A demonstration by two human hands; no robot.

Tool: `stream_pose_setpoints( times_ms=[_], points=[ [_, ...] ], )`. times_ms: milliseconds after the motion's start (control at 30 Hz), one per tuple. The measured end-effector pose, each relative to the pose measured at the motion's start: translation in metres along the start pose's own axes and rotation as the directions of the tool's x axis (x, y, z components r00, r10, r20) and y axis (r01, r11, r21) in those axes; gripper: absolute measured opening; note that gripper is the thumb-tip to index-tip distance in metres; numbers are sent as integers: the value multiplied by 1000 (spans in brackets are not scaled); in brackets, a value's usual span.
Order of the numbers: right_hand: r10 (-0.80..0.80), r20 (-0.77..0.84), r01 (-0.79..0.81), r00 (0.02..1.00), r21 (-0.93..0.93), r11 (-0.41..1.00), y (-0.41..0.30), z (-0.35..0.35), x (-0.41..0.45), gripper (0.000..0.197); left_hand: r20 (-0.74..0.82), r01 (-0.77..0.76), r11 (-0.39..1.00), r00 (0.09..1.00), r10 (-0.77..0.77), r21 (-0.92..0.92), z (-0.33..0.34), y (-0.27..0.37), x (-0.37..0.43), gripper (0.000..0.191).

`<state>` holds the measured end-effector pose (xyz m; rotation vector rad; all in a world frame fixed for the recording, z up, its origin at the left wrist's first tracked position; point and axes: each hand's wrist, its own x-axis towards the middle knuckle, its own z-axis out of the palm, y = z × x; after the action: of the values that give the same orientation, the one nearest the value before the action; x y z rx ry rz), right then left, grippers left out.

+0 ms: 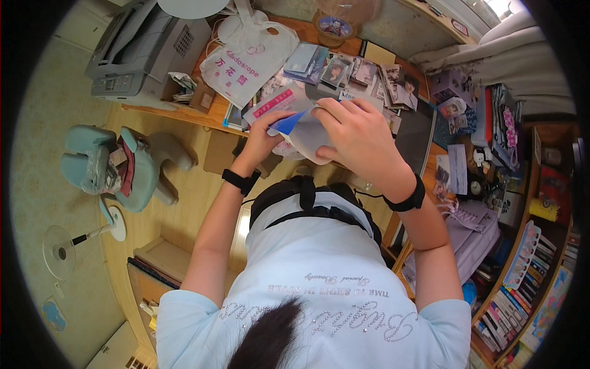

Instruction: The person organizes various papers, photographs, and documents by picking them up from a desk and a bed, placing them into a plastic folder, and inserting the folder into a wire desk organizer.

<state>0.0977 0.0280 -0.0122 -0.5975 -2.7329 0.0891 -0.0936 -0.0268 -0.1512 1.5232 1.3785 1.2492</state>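
Note:
My left hand (262,140) grips the near left edge of a thin, flexible blue-and-white sheet or sleeve (308,131), thumb on top. From the other side, my right hand (357,133) pinches its upper edge between thumb and fingers. The sheet bows between both hands, blue at the left corner and whitish toward the right. Whether it is a single sheet or an opened pouch, I cannot tell. Just behind it lies a clear plastic packet with a pink printed strip (274,102). Photo cards (335,73) and blue card sleeves (305,62) cover the desk beyond my fingers.
A printed white carrier bag (253,60) rests on the wooden desk (212,108) beside a grey printer (133,60). On the left stand a teal chair (138,170) and a fan (60,251). To the right are a lilac backpack (470,230) and a bookshelf (518,258).

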Motion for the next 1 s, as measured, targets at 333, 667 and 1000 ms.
stream_pose_setpoints(
  times_ms=[333,667,1000],
  points=[
    [529,-95,-437,843,453,777,67,36,-24,29,-293,349,891,854,-430,-289,-26,-79,-11,24],
    [737,354,-815,575,180,550,75,194,-81,44,-232,459,696,717,-657,-552,-59,-130,-4,33],
    [599,258,-649,758,209,732,63,240,-41,7,-153,517,855,849,-506,41,-48,-110,5,29]
  ],
)
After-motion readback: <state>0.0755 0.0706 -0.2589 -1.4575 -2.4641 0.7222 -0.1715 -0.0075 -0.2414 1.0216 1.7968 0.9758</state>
